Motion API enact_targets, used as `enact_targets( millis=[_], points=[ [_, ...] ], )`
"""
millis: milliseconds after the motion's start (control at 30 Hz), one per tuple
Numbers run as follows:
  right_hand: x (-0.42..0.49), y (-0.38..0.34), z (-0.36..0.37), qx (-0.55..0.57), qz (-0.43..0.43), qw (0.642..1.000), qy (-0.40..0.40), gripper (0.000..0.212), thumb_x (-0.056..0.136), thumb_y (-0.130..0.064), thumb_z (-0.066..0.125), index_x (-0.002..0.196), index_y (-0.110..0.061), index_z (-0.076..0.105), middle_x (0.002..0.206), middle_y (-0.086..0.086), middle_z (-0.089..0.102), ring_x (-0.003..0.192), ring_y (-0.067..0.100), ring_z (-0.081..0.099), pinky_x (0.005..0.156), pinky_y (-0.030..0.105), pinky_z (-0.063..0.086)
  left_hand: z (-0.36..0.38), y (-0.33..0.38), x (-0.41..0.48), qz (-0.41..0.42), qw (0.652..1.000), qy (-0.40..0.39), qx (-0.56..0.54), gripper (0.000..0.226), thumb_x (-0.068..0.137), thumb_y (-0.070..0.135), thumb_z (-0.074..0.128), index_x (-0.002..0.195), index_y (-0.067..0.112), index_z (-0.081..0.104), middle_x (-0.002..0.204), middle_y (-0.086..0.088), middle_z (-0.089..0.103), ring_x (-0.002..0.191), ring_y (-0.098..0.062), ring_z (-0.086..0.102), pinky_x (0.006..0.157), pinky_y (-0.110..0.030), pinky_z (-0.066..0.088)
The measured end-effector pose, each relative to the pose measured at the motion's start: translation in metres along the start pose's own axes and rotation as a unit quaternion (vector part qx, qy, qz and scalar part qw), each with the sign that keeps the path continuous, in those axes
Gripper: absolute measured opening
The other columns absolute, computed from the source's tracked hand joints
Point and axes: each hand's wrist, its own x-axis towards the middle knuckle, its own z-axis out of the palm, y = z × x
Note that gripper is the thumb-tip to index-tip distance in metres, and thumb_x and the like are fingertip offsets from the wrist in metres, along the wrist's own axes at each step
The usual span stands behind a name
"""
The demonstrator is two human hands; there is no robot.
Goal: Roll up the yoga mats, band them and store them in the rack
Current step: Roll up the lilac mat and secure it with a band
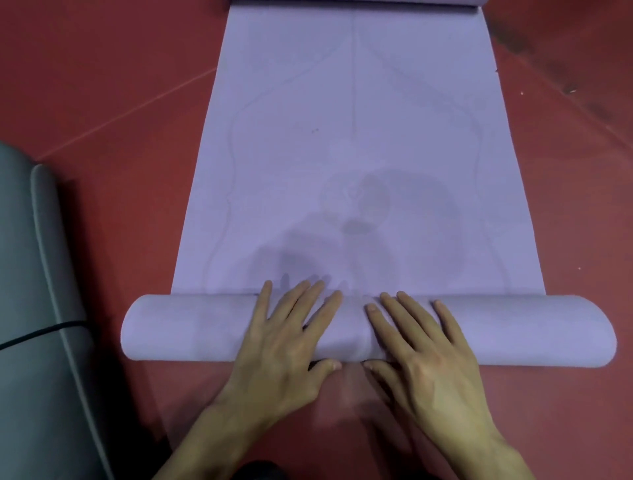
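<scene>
The lilac yoga mat (356, 144) lies on the red floor (102, 85), its near end rolled into a thick tube. Both hands, left (281, 339) and right (421, 349), press flat-fingered on the roll, thumbs tucked under.

Both hands (346, 346) rest on the roll (191, 329); banded mat (37, 308) lies left.

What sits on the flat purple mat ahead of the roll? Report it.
Nothing visible does. The left hand and right hand press on the purple roll; the flat stretch ahead shows only faint printed lines up to its curled far end. The grey banded mat lies left of it.
</scene>
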Motion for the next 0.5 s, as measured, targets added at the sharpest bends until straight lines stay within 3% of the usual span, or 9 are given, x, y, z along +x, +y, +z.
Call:
enact_targets(
  millis=[133,267,500],
  points=[
    [0.009,0.000,-0.004,0.002,0.015,1.000,-0.003,0.060,0.093,-0.049,0.052,0.147,-0.021,0.059,0.152,0.000,0.057,0.143,0.023,0.051,0.115,0.054,0.038,0.012,0.017,-0.014,-0.021,0.998,0.042,0.048,0.091,0.076,0.065,0.080,0.150,0.019,0.052,0.150,-0.008,0.057,0.139,-0.030,0.054,0.114,-0.070,0.034],
    [0.019,-0.001,-0.013,0.003,0.018,1.000,-0.004,0.056,0.088,-0.048,0.058,0.139,-0.024,0.066,0.140,-0.005,0.066,0.131,0.020,0.061,0.107,0.049,0.049,0.012,0.010,-0.004,-0.024,0.994,0.093,0.045,0.068,0.078,0.047,0.086,0.137,0.018,0.067,0.137,-0.006,0.066,0.128,-0.031,0.063,0.107,-0.067,0.041],
    [0.009,-0.011,-0.030,-0.017,0.006,1.000,0.004,0.057,0.083,-0.052,0.070,0.133,-0.026,0.070,0.132,-0.010,0.070,0.124,0.016,0.066,0.101,0.044,0.055,-0.002,0.019,-0.015,-0.013,0.992,0.111,0.053,0.064,0.075,0.041,0.083,0.133,0.022,0.062,0.127,-0.005,0.070,0.116,-0.028,0.068,0.104,-0.062,0.048]
  ],
)
